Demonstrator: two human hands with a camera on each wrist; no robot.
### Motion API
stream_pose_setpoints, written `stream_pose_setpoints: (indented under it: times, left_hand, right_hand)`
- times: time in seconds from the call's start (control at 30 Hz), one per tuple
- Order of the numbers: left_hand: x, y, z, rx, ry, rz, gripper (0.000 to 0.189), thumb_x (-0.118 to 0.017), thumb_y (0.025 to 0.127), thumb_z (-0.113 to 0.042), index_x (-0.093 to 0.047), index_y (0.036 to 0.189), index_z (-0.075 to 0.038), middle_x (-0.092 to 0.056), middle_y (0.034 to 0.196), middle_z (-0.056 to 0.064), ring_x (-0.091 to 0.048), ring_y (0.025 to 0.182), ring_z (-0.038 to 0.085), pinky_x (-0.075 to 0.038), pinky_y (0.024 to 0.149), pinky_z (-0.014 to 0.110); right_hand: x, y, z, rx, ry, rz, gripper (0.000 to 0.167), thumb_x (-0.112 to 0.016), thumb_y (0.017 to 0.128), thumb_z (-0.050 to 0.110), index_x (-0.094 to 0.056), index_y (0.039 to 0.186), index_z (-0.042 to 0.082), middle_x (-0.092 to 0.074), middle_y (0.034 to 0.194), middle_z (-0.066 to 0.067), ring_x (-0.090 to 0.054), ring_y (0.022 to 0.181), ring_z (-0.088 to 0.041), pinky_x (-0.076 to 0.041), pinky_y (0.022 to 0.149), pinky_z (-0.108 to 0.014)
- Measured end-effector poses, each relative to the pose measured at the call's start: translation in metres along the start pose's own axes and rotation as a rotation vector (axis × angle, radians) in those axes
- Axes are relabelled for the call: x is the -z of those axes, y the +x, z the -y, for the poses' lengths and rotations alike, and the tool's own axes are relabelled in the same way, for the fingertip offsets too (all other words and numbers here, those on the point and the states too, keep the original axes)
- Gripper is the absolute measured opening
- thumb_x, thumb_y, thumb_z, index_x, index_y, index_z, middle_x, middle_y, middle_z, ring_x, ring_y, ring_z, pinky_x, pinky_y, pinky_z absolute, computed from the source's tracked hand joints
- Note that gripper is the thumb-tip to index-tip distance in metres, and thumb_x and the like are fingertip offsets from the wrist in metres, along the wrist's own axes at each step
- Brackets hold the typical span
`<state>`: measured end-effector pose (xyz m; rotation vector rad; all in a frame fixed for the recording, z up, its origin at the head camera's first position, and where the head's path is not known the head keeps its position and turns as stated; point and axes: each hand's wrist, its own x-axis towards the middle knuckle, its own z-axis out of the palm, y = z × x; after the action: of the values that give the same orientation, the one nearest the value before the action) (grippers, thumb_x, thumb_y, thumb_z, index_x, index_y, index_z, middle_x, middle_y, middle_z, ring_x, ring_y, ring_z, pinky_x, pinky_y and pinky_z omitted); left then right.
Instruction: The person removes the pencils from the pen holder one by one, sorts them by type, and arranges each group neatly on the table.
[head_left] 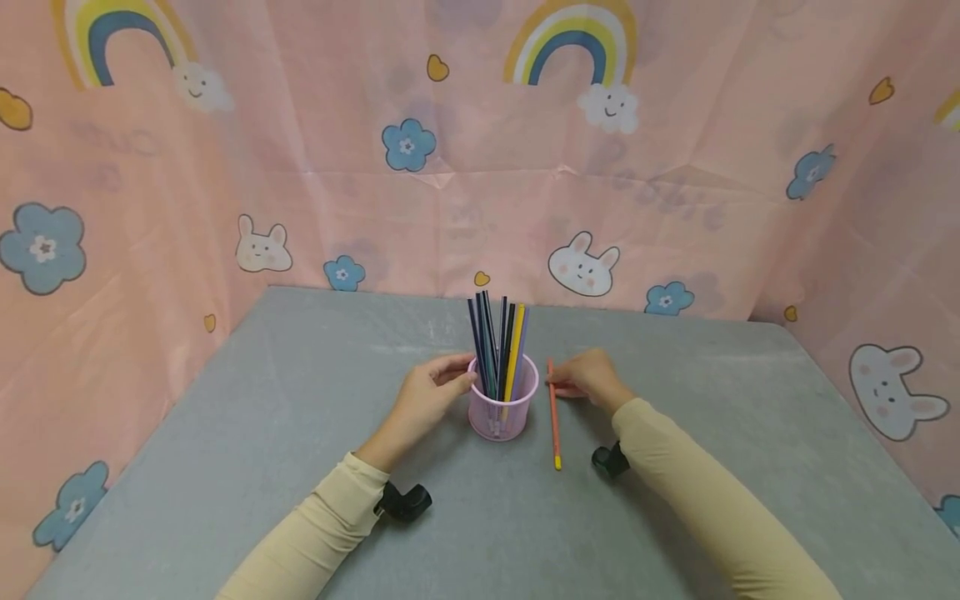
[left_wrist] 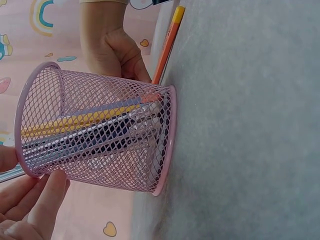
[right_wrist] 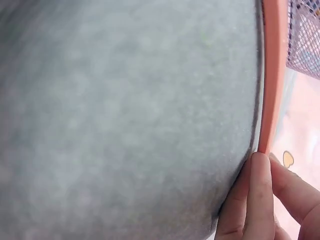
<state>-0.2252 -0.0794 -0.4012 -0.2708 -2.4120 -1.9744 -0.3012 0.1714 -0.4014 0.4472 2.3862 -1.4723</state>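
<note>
A pink mesh pen cup [head_left: 486,417] stands upright on the grey table, holding several dark pencils [head_left: 483,342], a yellow one [head_left: 515,350] and a purple one [head_left: 525,333]. My left hand [head_left: 422,400] holds the cup by its rim from the left, thumb at the near side. To the right of the cup, my right hand [head_left: 592,379] pinches an orange pencil [head_left: 554,425] near its far end. Its yellow-tipped end points toward me. In the right wrist view, the thumb and fingers meet on the orange pencil [right_wrist: 272,90], which runs close along the table surface.
The grey table [head_left: 300,467] reaches to a pink printed cloth [head_left: 465,217] at the back and sides. A black wrist camera [head_left: 405,502] juts below the left wrist, and another dark one [head_left: 609,460] sits below the right wrist.
</note>
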Motion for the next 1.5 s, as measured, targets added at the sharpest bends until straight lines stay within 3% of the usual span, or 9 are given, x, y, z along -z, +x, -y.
stream_pose_setpoints:
  times: [0.3, 0.43, 0.6, 0.7, 0.87, 1.13, 1.5]
  left_hand:
    - [-0.001, 0.001, 0.001, -0.005, -0.007, 0.006, 0.037, -0.068, 0.094, -0.014, -0.064, 0.129, -0.002, -0.069, 0.127, 0.014, -0.066, 0.117, 0.027, -0.055, 0.1, 0.038]
    - [-0.001, 0.002, 0.001, -0.007, 0.003, 0.009, 0.036, -0.067, 0.095, -0.013, -0.064, 0.128, -0.001, -0.069, 0.127, 0.015, -0.066, 0.117, 0.027, -0.055, 0.1, 0.038]
    - [-0.001, 0.001, 0.001, -0.002, -0.001, 0.002, 0.037, -0.068, 0.094, -0.013, -0.064, 0.129, -0.001, -0.069, 0.127, 0.015, -0.066, 0.117, 0.027, -0.055, 0.101, 0.038]
    - [0.0, 0.001, 0.001, -0.002, -0.003, -0.001, 0.037, -0.068, 0.094, -0.013, -0.064, 0.129, -0.001, -0.069, 0.127, 0.015, -0.066, 0.117, 0.027, -0.055, 0.101, 0.038]
    - [0.001, 0.002, 0.001, 0.0, -0.001, 0.003, 0.038, -0.068, 0.094, -0.014, -0.064, 0.129, -0.002, -0.069, 0.127, 0.014, -0.066, 0.117, 0.027, -0.054, 0.102, 0.039]
    - [0.0, 0.0, 0.0, 0.012, -0.008, 0.002, 0.038, -0.068, 0.094, -0.014, -0.064, 0.13, -0.002, -0.069, 0.127, 0.014, -0.066, 0.117, 0.026, -0.054, 0.101, 0.038]
    - [0.0, 0.0, -0.001, 0.008, -0.008, 0.004, 0.037, -0.068, 0.095, -0.014, -0.064, 0.13, -0.002, -0.068, 0.127, 0.014, -0.066, 0.118, 0.027, -0.055, 0.101, 0.038]
  right_hand:
    - [0.0, 0.001, -0.003, 0.076, -0.065, -0.004, 0.026, -0.074, 0.087, 0.004, -0.071, 0.108, -0.01, -0.07, 0.073, -0.003, -0.064, 0.06, -0.005, -0.059, 0.059, -0.02]
    - [0.007, -0.003, -0.002, 0.13, -0.09, -0.017, 0.027, -0.071, 0.09, 0.008, -0.07, 0.111, -0.009, -0.075, 0.087, -0.01, -0.064, 0.064, -0.005, -0.058, 0.06, -0.017]
    - [0.012, -0.015, 0.008, 0.175, -0.001, -0.034, 0.032, -0.067, 0.095, 0.012, -0.066, 0.121, -0.007, -0.071, 0.115, -0.022, -0.072, 0.08, -0.012, -0.062, 0.077, -0.025]
    - [0.011, -0.023, 0.018, 0.201, 0.034, -0.03, 0.035, -0.068, 0.095, 0.016, -0.065, 0.123, -0.005, -0.069, 0.123, -0.023, -0.074, 0.097, -0.02, -0.06, 0.088, -0.032]
    - [0.011, -0.032, 0.031, 0.252, 0.064, -0.002, 0.038, -0.068, 0.096, 0.02, -0.064, 0.127, 0.0, -0.068, 0.127, -0.021, -0.069, 0.114, -0.028, -0.055, 0.097, -0.036]
    - [0.011, -0.039, 0.041, 0.271, 0.158, 0.052, 0.04, -0.067, 0.095, 0.016, -0.061, 0.131, -0.002, -0.065, 0.131, -0.021, -0.066, 0.119, -0.03, -0.054, 0.098, -0.036]
    - [0.004, -0.044, 0.048, 0.257, 0.18, 0.097, 0.04, -0.069, 0.094, 0.016, -0.063, 0.131, 0.001, -0.063, 0.135, -0.019, -0.064, 0.122, -0.031, -0.052, 0.102, -0.041]
